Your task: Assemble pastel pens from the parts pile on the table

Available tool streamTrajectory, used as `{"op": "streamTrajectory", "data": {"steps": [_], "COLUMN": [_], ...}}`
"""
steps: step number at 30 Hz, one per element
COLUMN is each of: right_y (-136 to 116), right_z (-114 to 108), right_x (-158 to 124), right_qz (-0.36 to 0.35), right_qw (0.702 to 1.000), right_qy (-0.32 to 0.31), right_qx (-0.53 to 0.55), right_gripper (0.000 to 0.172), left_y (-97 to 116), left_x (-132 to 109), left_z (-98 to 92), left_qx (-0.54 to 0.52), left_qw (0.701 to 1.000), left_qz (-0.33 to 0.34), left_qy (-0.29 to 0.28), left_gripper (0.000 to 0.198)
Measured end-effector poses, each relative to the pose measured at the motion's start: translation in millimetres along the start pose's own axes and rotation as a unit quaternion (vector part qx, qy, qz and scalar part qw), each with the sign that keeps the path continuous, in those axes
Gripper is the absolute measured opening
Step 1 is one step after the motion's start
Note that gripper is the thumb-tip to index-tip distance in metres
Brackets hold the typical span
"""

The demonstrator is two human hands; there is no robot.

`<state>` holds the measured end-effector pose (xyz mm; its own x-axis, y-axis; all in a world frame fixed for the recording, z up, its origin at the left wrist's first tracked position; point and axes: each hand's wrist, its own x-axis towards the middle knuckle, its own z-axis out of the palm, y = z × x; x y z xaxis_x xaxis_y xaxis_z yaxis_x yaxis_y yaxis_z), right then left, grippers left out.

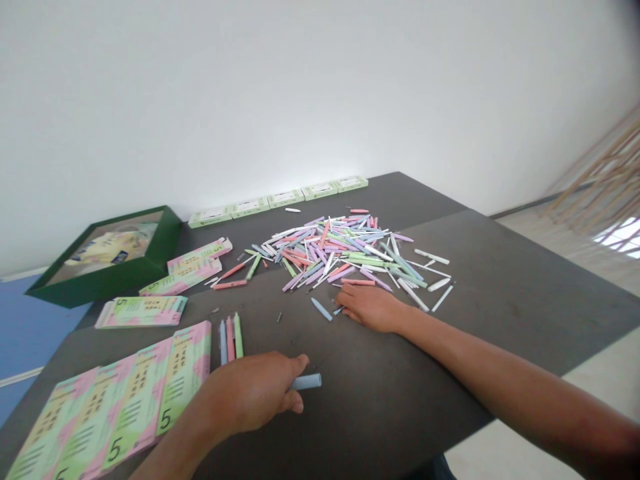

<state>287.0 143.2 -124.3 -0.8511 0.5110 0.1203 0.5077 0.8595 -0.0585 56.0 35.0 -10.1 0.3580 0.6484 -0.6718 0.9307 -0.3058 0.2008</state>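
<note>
Beside three pastel pens [231, 339], the left hand [253, 393] grips one blue barrel [307, 381].

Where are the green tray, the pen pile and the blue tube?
Green tray [100, 277]: head view, front wall.
Pen pile [340, 250]: head view, middle.
Blue tube [310, 381]: head view, end showing beyond the hand.

The left hand [250, 393] wraps a pale blue plastic tube [306, 381], hiding most of it! Pastel green-and-pink cardboard boxes [135, 407] run off the bottom-left edge, and those tiny dark specks [279, 317] are too small to call.
</note>
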Motion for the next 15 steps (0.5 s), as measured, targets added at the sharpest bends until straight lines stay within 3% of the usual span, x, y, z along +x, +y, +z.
{"op": "streamTrajectory", "data": {"steps": [11, 15], "right_y": [-12, -8], "right_z": [4, 7], "right_x": [3, -1], "right_qz": [0.019, 0.054], "right_qw": [0.999, 0.997], "right_qy": [-0.014, 0.022], "right_qx": [-0.022, 0.053], "right_gripper": [0.017, 0.01], "left_y": [5, 7], "left_x": [-1, -1], "left_z": [-3.6, -4.4], "left_qx": [0.006, 0.007], "left_qw": [1.0, 1.0], "left_qz": [-0.004, -0.006], "left_qy": [-0.004, -0.006], "left_gripper": [0.053, 0.053]}}
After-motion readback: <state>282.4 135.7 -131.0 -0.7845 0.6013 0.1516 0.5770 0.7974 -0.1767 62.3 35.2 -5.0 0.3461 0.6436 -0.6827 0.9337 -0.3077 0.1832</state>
